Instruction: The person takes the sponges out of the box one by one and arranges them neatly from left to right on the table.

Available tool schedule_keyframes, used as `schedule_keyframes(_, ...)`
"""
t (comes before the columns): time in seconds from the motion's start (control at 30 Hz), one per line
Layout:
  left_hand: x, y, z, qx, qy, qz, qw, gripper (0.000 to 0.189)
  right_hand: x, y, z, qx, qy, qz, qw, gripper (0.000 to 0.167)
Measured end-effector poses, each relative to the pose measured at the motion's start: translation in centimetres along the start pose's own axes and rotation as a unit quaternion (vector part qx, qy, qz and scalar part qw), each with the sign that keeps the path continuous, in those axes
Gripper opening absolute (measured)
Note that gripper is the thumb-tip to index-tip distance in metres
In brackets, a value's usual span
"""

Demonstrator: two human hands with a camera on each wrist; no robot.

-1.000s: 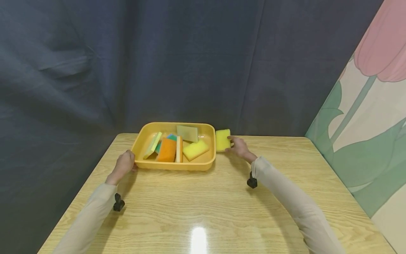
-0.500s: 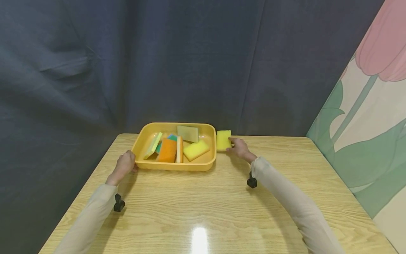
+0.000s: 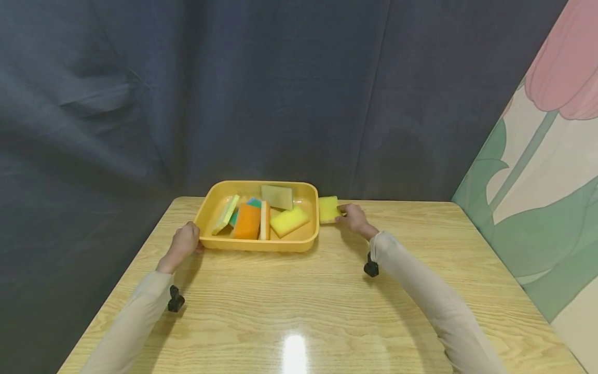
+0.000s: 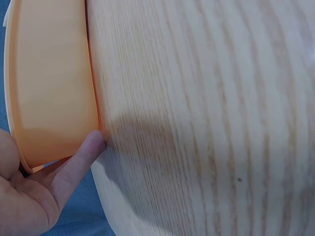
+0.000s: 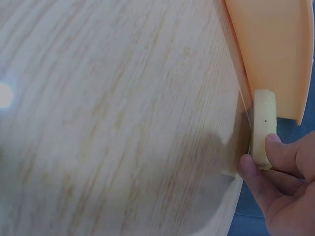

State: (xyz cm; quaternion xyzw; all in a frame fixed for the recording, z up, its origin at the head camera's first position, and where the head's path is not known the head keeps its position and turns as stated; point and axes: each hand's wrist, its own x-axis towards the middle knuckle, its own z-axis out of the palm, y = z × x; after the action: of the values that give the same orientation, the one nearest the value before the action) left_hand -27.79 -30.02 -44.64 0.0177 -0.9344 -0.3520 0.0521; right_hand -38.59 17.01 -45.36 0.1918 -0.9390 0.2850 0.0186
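A yellow plastic tray (image 3: 259,245) holds several sponges, among them an orange sponge (image 3: 246,222) and a yellow sponge (image 3: 289,221). My left hand (image 3: 184,240) grips the tray's near left corner; in the left wrist view one finger reaches along under the tray wall (image 4: 54,83). Beside the tray's right wall, my right hand (image 3: 352,217) pinches another yellow sponge (image 3: 329,209) by its right end. The right wrist view has this sponge (image 5: 264,123) edge-on, thumb on one face and a finger on the other, close above the table.
The wooden table (image 3: 280,291) extends in front of the tray and to its right. A dark blue curtain (image 3: 289,93) hangs right behind the table's far edge. On the right stands a wall with a painted flower (image 3: 560,83).
The sponge in my right hand has tipped flatter, its far edge coming down beside the tray. My left hand and the tray have hardly moved.
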Motion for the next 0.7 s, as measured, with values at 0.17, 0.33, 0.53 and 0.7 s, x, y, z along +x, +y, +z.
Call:
schedule_keyframes(0.17, 0.11, -0.16, -0.03, 0.000, -0.005, 0.001, 1.0000, 0.038, -0.03, -0.09, 0.07, -0.003, 0.001, 0.007, 1.0000, 0.042)
schedule_keyframes(0.33, 0.12, -0.21, -0.02, -0.007, -0.007, 0.002, 1.0000, 0.038, -0.07, -0.18, 0.23, -0.011, 0.001, -0.003, 0.9999, 0.040)
schedule_keyframes(0.53, 0.06, -0.11, -0.19, -0.015, -0.009, -0.004, 0.9998, 0.039, 0.11, -0.10, 0.53, -0.028, -0.001, -0.011, 0.9995, 0.037)
schedule_keyframes(0.7, 0.09, -0.21, -0.08, -0.006, -0.006, 0.004, 1.0000, 0.038, 0.02, -0.34, 0.49, -0.040, -0.004, -0.008, 0.9992, 0.036)
